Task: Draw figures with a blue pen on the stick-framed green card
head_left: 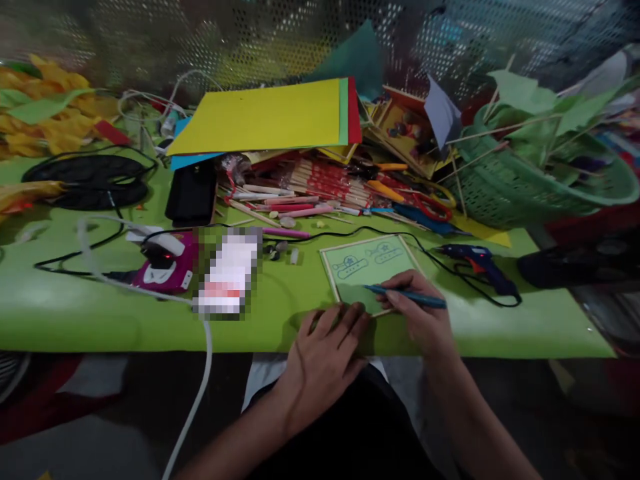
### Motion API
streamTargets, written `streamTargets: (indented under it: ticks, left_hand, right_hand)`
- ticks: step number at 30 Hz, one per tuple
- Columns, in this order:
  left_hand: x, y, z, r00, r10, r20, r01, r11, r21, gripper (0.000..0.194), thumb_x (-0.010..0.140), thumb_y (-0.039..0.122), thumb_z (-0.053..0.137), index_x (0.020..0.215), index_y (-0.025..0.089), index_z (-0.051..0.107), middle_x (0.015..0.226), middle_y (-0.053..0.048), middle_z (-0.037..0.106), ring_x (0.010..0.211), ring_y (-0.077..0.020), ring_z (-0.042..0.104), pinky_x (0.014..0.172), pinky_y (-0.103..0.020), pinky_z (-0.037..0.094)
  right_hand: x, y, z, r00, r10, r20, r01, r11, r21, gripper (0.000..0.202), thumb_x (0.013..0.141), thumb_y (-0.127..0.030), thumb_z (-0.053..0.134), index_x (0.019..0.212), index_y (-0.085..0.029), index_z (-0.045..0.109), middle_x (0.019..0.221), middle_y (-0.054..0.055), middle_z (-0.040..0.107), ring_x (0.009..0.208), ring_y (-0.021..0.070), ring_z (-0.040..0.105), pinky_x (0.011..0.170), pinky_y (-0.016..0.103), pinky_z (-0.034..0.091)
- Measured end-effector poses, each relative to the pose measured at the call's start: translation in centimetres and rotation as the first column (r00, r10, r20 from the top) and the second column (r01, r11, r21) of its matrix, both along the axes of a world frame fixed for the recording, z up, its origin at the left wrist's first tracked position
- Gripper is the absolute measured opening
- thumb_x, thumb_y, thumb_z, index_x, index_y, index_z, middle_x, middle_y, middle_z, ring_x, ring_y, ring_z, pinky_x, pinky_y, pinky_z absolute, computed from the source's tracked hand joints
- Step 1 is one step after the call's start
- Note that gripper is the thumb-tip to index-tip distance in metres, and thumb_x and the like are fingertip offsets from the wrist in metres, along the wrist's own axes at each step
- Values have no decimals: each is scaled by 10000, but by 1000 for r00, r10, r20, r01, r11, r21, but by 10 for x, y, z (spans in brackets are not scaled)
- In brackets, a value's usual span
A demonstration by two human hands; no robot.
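A blue pen [417,297] is gripped in my right hand [425,313], its tip over the lower part of a green card [357,292]. Thin wooden sticks frame the card, and two tank drawings [352,267] in blue lines fill its upper half. My left hand [327,347] lies flat with fingers spread, the fingertips on the card's lower left edge. To the right of the card rests a blue glue gun [477,260] with a small red light.
Left of the card are a blurred-out phone [227,273] and a magenta power strip [173,270] with cables. Coloured paper sheets [265,117], pens and scissors [433,205] crowd the back. A green basket [525,180] stands at the back right. The table's front edge [150,340] is near me.
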State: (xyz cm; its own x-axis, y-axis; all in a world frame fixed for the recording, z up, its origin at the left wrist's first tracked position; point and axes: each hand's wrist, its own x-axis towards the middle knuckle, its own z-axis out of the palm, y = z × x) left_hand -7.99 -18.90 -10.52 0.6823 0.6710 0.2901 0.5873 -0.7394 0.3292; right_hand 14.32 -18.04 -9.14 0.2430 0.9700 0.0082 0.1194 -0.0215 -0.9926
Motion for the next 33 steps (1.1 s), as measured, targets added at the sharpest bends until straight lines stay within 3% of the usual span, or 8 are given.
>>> streamTargets:
  ticks: [5,9,16,26,33]
  left_hand:
    - [0,3,0,1000,-13,27,13,1000,-4,575,981,465,600,1508,257,505,1533,-12,574,1375,-237,515,1062,-411,427]
    - [1,3,2,999,-8,38,8,1000,-5,549,982,464,598,1486,253,536,1538,24,567,1347,-223,520,1038,-399,424]
    - [5,2,2,999,22,39,-22,1000,-18,514,1013,472,544,1485,268,538,1558,94,533,1348,-205,489,1042,-397,398]
    - [5,3,7,1000,25,12,-25,999,-20,490,1016,469,544,1467,278,564,1546,102,542,1359,-188,488,1036,-397,400]
    - [5,3,8,1000,23,3,-23,1000,-2,502,996,471,597,1458,275,575,1543,91,552,1353,-188,482,1040,-376,367]
  right_hand:
    - [-3,0,4,988,-74,136,74,997,8,212,862,-394,787,849,-227,658,695,19,719,678,204,708,568,276,538]
    - [-6,2,10,972,-61,226,57,998,22,237,849,-399,792,812,-217,645,659,3,675,588,171,652,517,260,503]
    - [-5,5,13,973,-29,228,36,999,-25,225,845,-369,782,788,-221,623,590,-21,620,527,149,612,464,242,466]
    - [-6,3,10,954,18,300,-7,999,-37,140,852,-284,733,806,-225,615,659,-11,662,541,135,606,488,233,474]
    - [-7,3,9,886,-134,444,118,991,64,153,851,-277,706,772,-227,585,628,-27,609,534,138,554,490,248,442]
